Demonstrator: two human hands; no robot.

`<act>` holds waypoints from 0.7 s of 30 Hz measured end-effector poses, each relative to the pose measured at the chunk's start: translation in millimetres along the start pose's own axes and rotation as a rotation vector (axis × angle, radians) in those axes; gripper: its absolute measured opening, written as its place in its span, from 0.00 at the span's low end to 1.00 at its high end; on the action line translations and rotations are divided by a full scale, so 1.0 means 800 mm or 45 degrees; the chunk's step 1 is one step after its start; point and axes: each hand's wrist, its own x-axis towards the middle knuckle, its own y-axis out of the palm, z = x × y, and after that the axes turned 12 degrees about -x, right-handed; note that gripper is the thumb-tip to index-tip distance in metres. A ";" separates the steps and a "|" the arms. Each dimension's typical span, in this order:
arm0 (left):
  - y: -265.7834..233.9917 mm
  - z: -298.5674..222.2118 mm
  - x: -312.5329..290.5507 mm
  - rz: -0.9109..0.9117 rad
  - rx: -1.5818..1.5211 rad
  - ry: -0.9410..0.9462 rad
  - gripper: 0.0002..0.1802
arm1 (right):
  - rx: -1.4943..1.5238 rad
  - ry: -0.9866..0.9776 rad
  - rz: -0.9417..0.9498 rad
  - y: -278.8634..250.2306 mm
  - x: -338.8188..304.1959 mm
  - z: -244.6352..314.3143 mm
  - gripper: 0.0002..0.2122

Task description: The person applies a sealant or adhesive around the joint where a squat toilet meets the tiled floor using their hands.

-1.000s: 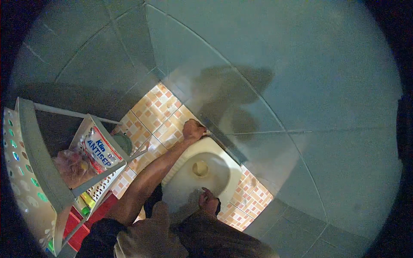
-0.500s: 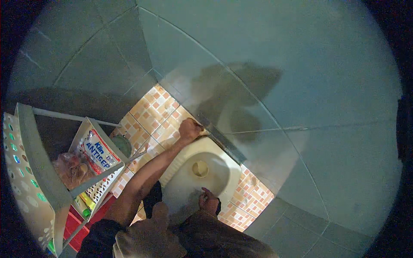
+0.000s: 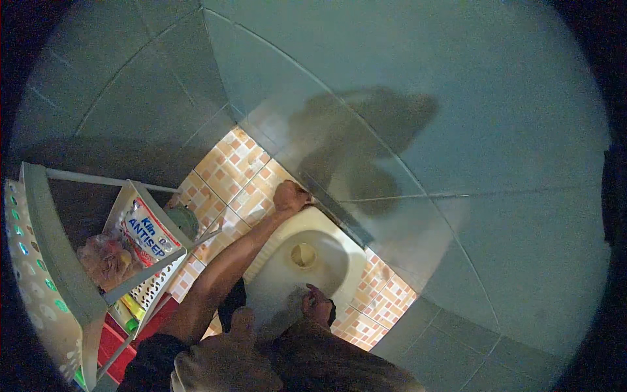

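A cream squat toilet (image 3: 358, 277) is set in the floor below me, its bowl pale and shaded. Reaching in from the lower left, my left arm puts my left hand (image 3: 290, 196) at the toilet's far left corner, low by the grey wall. Its fingers are closed; what they may hold is hidden. My right hand (image 3: 317, 307) hangs over the near right part of the bowl, partly in shadow. One finger stretches out and nothing shows in it. Dark clothing and a grey-brown cloth shape (image 3: 225, 359) cover the lower middle.
On the left stands a white perforated rack (image 3: 68, 245). Its lower shelf holds a white, red and blue pouch (image 3: 149, 228) and a crumpled pinkish plastic bag (image 3: 108, 261). Beneath are a yellow tube (image 3: 134, 306) and something red (image 3: 114, 346). Orange-and-cream tiles (image 3: 228, 163) meet grey walls (image 3: 496, 130).
My left hand has shifted very slightly to the right along the wall's foot. The rack appears a little further left in the view. My right hand has hardly moved.
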 end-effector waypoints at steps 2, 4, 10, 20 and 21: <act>-0.026 -0.027 0.001 0.166 -0.233 -0.227 0.14 | 0.042 -0.025 -0.020 -0.007 0.000 0.007 0.17; -0.030 -0.007 0.006 0.075 -0.242 -0.216 0.14 | -0.228 0.066 -0.081 -0.013 0.000 0.034 0.15; -0.050 -0.033 0.010 0.017 -0.233 -0.347 0.12 | -0.174 -0.072 -0.180 -0.012 0.002 0.021 0.14; -0.018 -0.032 -0.001 0.299 -0.181 -0.260 0.20 | -0.170 -0.025 -0.125 -0.008 0.002 0.018 0.15; -0.015 -0.030 -0.001 0.301 -0.181 -0.263 0.20 | -0.128 -0.001 -0.116 -0.011 0.000 0.024 0.16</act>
